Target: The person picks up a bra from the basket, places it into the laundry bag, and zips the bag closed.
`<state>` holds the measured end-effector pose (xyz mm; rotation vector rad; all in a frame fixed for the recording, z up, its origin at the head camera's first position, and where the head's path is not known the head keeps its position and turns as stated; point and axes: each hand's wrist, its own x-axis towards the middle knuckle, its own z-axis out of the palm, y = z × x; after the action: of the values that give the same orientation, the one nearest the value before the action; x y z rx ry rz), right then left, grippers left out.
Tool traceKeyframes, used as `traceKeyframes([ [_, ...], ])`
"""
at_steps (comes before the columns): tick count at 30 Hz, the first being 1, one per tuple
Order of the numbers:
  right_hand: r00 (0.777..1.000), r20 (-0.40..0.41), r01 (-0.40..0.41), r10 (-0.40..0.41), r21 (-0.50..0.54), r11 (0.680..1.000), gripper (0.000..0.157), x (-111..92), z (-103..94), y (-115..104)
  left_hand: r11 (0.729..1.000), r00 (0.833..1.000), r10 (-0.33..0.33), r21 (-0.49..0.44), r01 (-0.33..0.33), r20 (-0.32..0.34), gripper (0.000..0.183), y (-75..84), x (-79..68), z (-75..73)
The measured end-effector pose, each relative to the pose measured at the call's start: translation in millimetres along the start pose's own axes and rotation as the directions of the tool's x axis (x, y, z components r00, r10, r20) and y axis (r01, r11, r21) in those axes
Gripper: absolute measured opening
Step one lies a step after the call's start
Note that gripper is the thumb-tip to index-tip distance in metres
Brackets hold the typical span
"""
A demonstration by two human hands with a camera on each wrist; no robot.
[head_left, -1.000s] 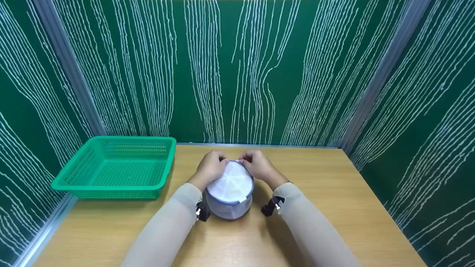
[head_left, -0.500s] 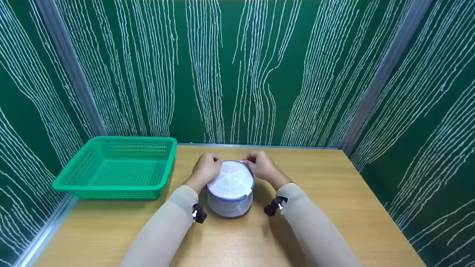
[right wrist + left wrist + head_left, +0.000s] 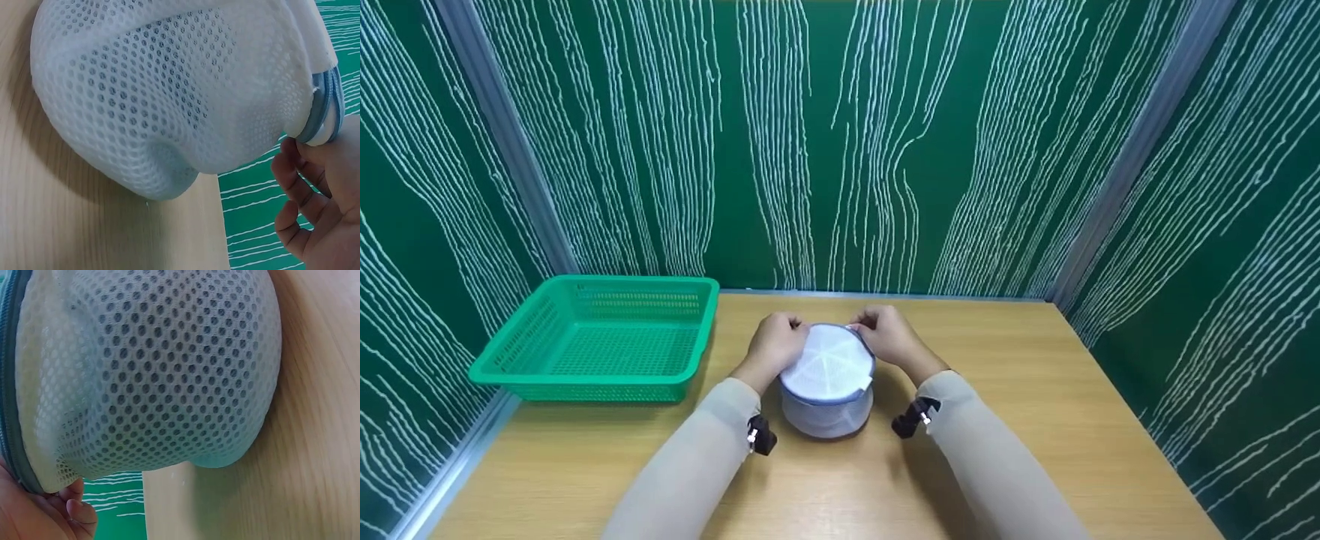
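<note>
A round white mesh laundry bag (image 3: 829,365) with a blue-grey zipped rim stands upright on the table in the head view. My left hand (image 3: 776,346) pinches the rim at its far left; the left wrist view shows those fingers (image 3: 80,512) at the edge below the dark zipper (image 3: 10,382). At the far right, my right hand (image 3: 889,337) pinches the rim between thumb and forefinger, its other fingers (image 3: 289,222) loosely curled in the right wrist view. A white tab (image 3: 865,383) sits on the near right rim. The bag's mesh side bulges and creases. Its inside is hidden.
A green perforated plastic basket (image 3: 607,379) stands to the left on the wooden table (image 3: 1012,405). Green panels (image 3: 877,150) with white wavy lines enclose the back and sides. Black wrist cameras (image 3: 762,435) hang below both sleeves.
The bag has turned slightly, its white tab shifting right and away from me. My left hand has slid left along the rim; the right hand has moved slightly right. The top looks flatter.
</note>
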<state>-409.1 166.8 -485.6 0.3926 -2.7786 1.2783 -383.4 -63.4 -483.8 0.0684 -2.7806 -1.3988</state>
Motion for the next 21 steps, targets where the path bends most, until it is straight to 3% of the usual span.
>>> traceKeyframes([
  [9,1.0,-0.006,0.0,0.0,-0.008,1.0,0.008,-1,-0.2,-5,0.999,1.0,0.016,0.041,-0.017,0.025,0.032,13.3,-4.7,-1.4],
  [14,1.0,-0.018,0.014,-0.014,-0.011,1.0,0.007,-3,-1.2,-5,0.999,0.999,0.01,0.033,-0.011,0.037,0.032,15.1,-4.9,-1.1],
  [21,1.0,0.001,-0.028,0.028,-0.007,1.0,0.01,-3,0.0,-9,0.997,0.999,0.032,0.069,-0.035,0.042,0.033,15.4,-3.9,-2.4],
])
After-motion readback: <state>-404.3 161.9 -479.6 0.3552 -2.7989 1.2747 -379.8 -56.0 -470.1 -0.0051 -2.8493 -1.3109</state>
